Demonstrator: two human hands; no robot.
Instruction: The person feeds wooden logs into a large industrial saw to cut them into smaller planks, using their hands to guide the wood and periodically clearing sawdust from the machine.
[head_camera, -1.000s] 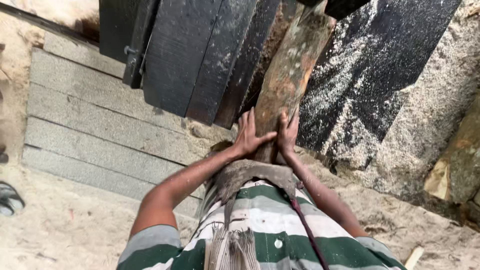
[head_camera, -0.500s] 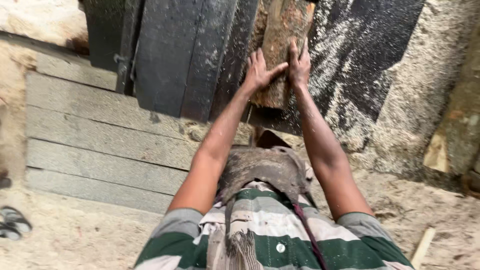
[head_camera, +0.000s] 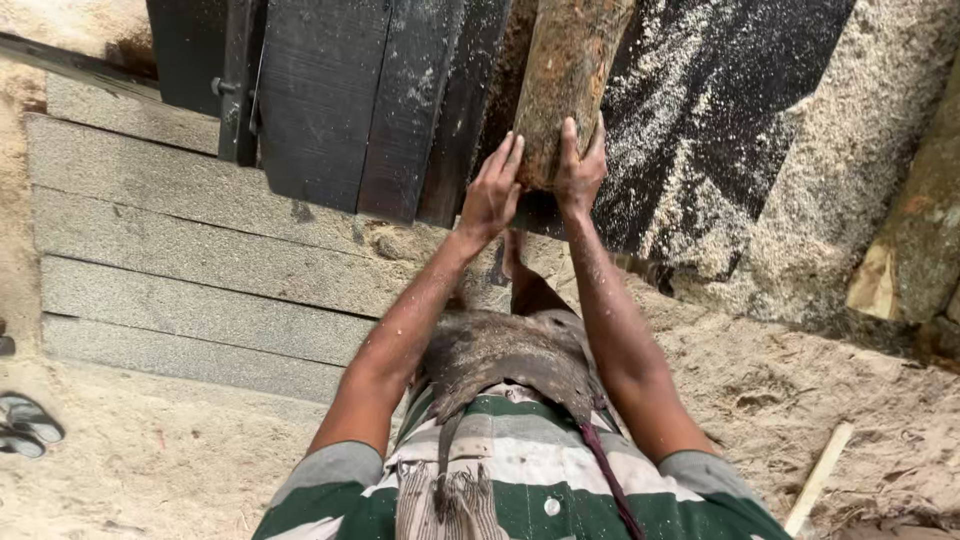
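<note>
Head view: a rough, bark-covered log (head_camera: 570, 80) is seen lying on a dark, sawdust-strewn counter (head_camera: 740, 130), its long axis running straight away from the person, from the near cut end out past the top of the picture. Both arms are stretched forward to that near end. The left hand (head_camera: 492, 192) is laid against the log's left side with the fingers (head_camera: 508, 160) spread flat and nearly fully open, pressing rather than gripping. The right hand (head_camera: 578, 172) is set on the log's end and right side, its fingers curled part-way over the bark, so a loose hold is made on that side. Neither hand is clearly nearer; both meet the log at its end, and the rest of the log lies beyond the fingertips. Dark planks (head_camera: 330, 100) are stacked just left of the log. Grey boards (head_camera: 180, 240) lie on the sandy floor (head_camera: 150, 460), and a sandal (head_camera: 30, 418) lies by the left edge.
</note>
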